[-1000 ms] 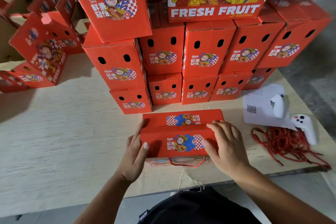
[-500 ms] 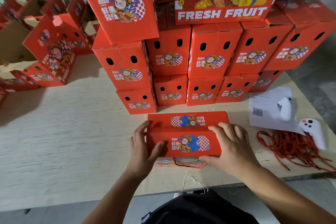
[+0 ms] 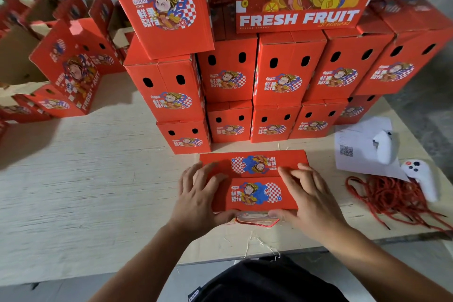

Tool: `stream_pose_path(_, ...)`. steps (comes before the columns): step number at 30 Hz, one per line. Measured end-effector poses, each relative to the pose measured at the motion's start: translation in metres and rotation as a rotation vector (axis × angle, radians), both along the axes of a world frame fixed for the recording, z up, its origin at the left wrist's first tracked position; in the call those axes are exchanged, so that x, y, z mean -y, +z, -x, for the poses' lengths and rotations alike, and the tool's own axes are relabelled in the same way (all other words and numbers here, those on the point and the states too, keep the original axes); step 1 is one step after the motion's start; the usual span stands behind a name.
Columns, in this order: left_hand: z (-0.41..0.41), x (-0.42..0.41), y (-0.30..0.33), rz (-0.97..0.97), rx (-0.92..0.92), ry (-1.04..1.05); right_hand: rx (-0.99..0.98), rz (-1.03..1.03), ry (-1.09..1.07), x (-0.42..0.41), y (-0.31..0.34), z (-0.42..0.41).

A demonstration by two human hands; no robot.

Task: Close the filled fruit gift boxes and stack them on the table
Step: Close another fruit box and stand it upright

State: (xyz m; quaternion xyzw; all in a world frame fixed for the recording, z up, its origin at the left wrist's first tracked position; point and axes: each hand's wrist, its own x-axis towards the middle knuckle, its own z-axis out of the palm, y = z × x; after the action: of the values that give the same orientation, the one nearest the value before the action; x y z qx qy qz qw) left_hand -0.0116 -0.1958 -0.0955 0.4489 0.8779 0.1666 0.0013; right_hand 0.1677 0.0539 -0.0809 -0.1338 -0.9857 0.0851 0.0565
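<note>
Item: red gift box [image 3: 255, 179], printed cardboard, rectangular, on the pale wooden table [image 3: 98, 191] near its front edge. Long axis runs left to right across the person; two top flaps are folded shut and meet along that axis, each bearing a cartoon figure on a blue-and-white checker patch. Contents hidden. A red cord handle [image 3: 256, 223] loops out below the near face.

Left hand [image 3: 198, 201]: fingers spread flat over the box's left end, thumb hooked under the near edge, grasping the box.
Right hand [image 3: 308, 201]: fingers laid across the right end, thumb under the near edge, likewise grasping it.

Just behind the box: stack of closed red boxes [image 3: 279, 81], matte cardboard with oval vent holes, three tiers high, topped by a large box lettered FRESH FRUIT [image 3: 299, 18].
Far left of the box: open boxes [image 3: 68, 73], flaps raised, brown insides showing; contents cannot be told.
Right of the box: paper sheet [image 3: 355, 154] with a QR code, two white controllers [image 3: 421, 179], a tangle of red cord [image 3: 389, 196].
</note>
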Motion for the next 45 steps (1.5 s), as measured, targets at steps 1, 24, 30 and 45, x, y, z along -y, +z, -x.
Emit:
stream_pose_path(1,0.000,-0.001,0.000,0.040,0.015,-0.022,0.045,0.010,0.011,0.001,0.000,0.000)
stream_pose_path(24,0.044,-0.028,0.010,0.307,-0.181,-0.329,0.212,-0.033,-0.167,0.003,0.004,0.056)
stream_pose_path(30,0.025,-0.023,0.006,0.005,0.056,-0.007,0.188,0.018,-0.392,-0.008,0.017,0.052)
stream_pose_path(45,-0.027,-0.066,0.000,-0.337,1.244,0.518,0.032,1.406,-0.690,0.013,0.018,0.032)
